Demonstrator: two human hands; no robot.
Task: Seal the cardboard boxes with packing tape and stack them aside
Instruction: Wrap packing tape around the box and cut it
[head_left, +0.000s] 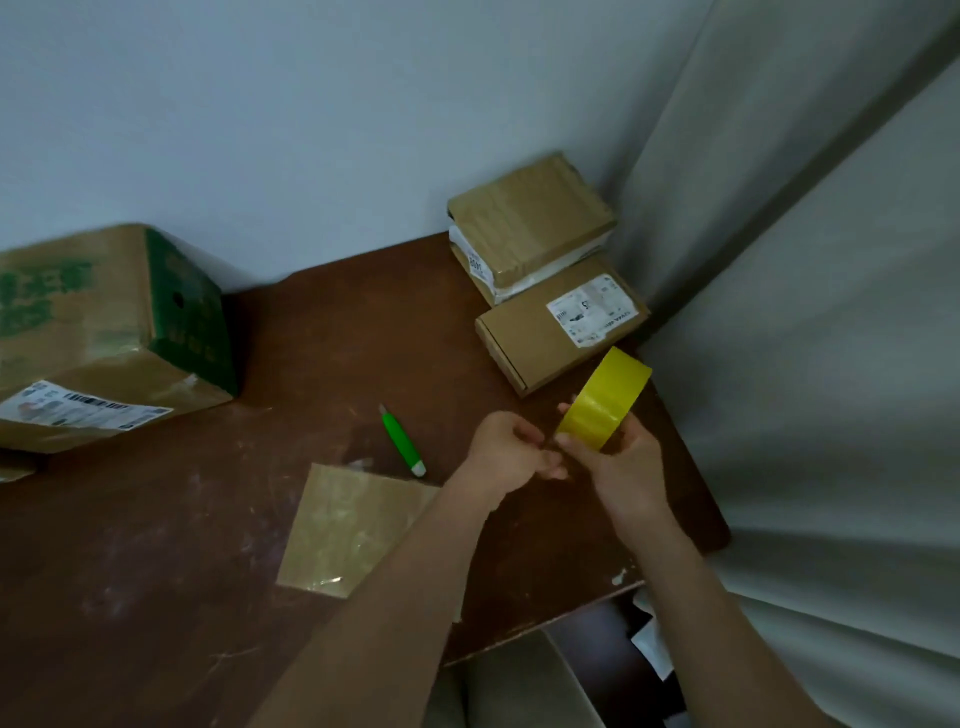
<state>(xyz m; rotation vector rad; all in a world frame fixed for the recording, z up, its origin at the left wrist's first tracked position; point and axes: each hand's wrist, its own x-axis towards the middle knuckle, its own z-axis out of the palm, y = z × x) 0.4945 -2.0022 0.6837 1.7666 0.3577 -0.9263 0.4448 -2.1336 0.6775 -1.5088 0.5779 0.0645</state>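
Both hands are raised over the table (156, 597) near its right edge, meeting at a roll of yellow packing tape (605, 397). Right hand (621, 467) grips the roll from below, fingers curled round its lower rim, the roll tilted with its broad yellow face turned toward the camera. Left hand (506, 452) has its fingers curled and pinched together just at the roll's lower left edge, apparently at the tape's loose end; the end itself is too small to confirm. Head view, taken relative to the roll: a flat cardboard box with a white shipping label (558, 327) lies just behind it on the table, and behind that box a stack of two smaller taped boxes (530, 228) sits in the corner against the wall. Left of the roll, near it, a green utility knife (402, 441) lies on the table. Below and left of the roll, partly under the left forearm, lies a flat square cardboard piece (348, 525) with a glossy taped surface. Well apart to the far left stands a large cardboard box with green printing (104, 332), tilted, with a shipping label on its lower face.
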